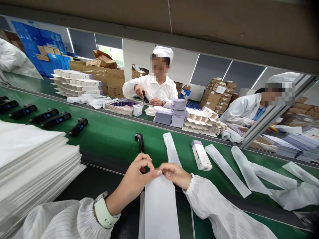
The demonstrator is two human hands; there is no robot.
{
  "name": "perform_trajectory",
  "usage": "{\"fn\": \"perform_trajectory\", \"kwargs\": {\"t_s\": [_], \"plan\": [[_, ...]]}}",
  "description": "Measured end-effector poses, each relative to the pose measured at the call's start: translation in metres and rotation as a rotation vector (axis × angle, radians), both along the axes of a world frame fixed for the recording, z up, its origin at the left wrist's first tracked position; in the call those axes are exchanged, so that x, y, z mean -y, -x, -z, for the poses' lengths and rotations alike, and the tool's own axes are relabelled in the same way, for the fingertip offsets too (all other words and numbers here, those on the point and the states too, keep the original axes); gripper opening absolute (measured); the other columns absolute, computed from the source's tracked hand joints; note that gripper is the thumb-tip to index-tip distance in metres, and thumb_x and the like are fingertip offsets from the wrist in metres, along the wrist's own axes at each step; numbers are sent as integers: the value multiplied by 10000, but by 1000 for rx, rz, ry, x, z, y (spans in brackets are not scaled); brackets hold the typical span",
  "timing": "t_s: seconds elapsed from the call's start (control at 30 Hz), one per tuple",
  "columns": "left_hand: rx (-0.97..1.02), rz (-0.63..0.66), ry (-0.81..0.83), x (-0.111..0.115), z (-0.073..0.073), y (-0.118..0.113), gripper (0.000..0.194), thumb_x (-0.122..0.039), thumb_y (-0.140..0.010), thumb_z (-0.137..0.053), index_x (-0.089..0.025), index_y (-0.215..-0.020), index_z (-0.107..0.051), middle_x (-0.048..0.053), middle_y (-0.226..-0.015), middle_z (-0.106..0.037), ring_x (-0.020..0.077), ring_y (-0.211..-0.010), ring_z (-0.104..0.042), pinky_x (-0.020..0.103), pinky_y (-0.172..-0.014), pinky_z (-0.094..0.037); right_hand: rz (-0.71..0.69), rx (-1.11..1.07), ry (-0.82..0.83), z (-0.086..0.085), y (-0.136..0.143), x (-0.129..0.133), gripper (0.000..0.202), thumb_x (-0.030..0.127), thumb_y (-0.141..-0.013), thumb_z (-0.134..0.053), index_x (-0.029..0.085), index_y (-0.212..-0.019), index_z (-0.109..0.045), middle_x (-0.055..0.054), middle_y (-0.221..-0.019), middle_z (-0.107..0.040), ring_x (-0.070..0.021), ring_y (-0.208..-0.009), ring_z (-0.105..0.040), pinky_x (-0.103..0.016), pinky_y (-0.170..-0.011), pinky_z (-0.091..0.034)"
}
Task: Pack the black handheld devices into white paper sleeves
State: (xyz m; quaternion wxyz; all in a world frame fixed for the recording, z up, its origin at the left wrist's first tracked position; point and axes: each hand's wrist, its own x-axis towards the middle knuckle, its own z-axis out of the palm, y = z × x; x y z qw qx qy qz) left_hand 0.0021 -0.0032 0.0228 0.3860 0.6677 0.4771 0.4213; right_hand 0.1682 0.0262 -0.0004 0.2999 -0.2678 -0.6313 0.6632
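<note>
My left hand [136, 179] and my right hand [176, 175] meet at the top edge of a long white packing sleeve [160, 205]. Fingers of both hands are pinched closed on that edge, with the thumbs and fingertips close together. Below the hands the sleeve hangs down toward me, lying over more white material. Just beyond my left hand, a black handheld device [140, 141] lies on the green belt. Another flat white sleeve [171, 149] extends beyond my fingers on the belt. What the fingertips do inside the sleeve's edge is hidden.
The green conveyor belt [112, 136] carries several black devices [56, 119] at left, plus a small printed box [201, 155] and loose white sleeves [228, 170] at right. A tall stack of white sheets [37, 179] stands left. Across the belt, a co-worker [159, 83] handles a dark device.
</note>
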Motion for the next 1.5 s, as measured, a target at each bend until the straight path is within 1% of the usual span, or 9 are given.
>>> {"fn": "perform_trajectory", "kwargs": {"t_s": [0.13, 0.37, 0.57, 0.77, 0.87, 1.0, 1.13, 1.4, 1.5], "plan": [[113, 58, 65, 0, -5, 4, 254, -358, -698, -562, -135, -608, -480, 20, -845, -400, 134, -785, -452, 199, -582, -365, -109, 51, 116, 5, -3, 6, 347, 453, -565, -617, 112, -585, -559, 14, -557, -511, -84, -516, -461, -208, -508, -343], [237, 340, 523, 14, 7, -8, 636, -412, -667, -578, -230, -1182, -253, 86, -1031, -428, 147, -778, -507, 269, -642, -436, 468, 87, 38, -12, -31, -9, 387, 501, -639, -537, 120, -571, -529, 11, -497, -500, -62, -412, -400, -186, -402, -280], [329, 245, 300, 11, 17, -33, 406, -372, -701, -554, -152, -1034, -482, 77, -978, -537, 210, -873, -510, 263, -697, -421, 386, 155, -16, 4, -17, -2, 409, 518, -685, -472, 128, -567, -500, 14, -496, -468, -66, -437, -380, -198, -412, -271], [150, 169, 461, 11, 16, -11, 398, -456, -703, -486, -73, -686, -593, 62, -671, -590, 174, -604, -536, 219, -494, -374, 736, -20, 37, -17, -53, -32, 487, 577, -658, -448, 191, -443, -242, 83, -377, -223, -31, -319, -169, -188, -330, -113], [175, 223, 570, 20, 14, 2, 397, -456, -674, -513, -73, -732, -597, 64, -692, -597, 164, -609, -537, 198, -475, -365, 830, 231, -101, -23, -80, -39, 449, 577, -670, -420, 192, -465, -313, 70, -394, -278, -47, -319, -223, -191, -325, -140], [213, 301, 593, 36, 20, 17, 331, -393, -684, -525, -104, -837, -580, 46, -708, -595, 134, -578, -515, 173, -432, -350, 538, 774, -351, -6, -97, -13, 332, 490, -637, -525, 180, -518, -508, 21, -477, -458, -100, -450, -415, -215, -410, -276], [199, 302, 598, 47, 33, 24, 239, -310, -702, -505, -111, -820, -565, 18, -638, -567, 110, -530, -492, 170, -420, -367, 307, 798, -307, 4, -101, 9, 312, 456, -682, -483, 171, -577, -553, -7, -553, -526, -134, -507, -492, -229, -435, -355], [-74, 278, 615, 49, 36, 16, 173, -290, -639, -497, -125, -688, -508, -7, -588, -479, 93, -410, -451, 156, -308, -318, 818, 1023, -637, -41, -97, -90, 186, 278, -693, -502, 135, -779, -584, -124, -896, -552, -276, -889, -489, -397, -754, -361], [-117, 268, 576, 46, 26, 19, 220, -363, -659, -497, -143, -650, -485, -13, -617, -467, 78, -400, -446, 143, -309, -294, 895, 914, -711, -38, -68, -84, 301, 285, -712, -496, 177, -993, -513, -126, -1105, -450, -277, -1044, -382, -421, -828, -304]]}}
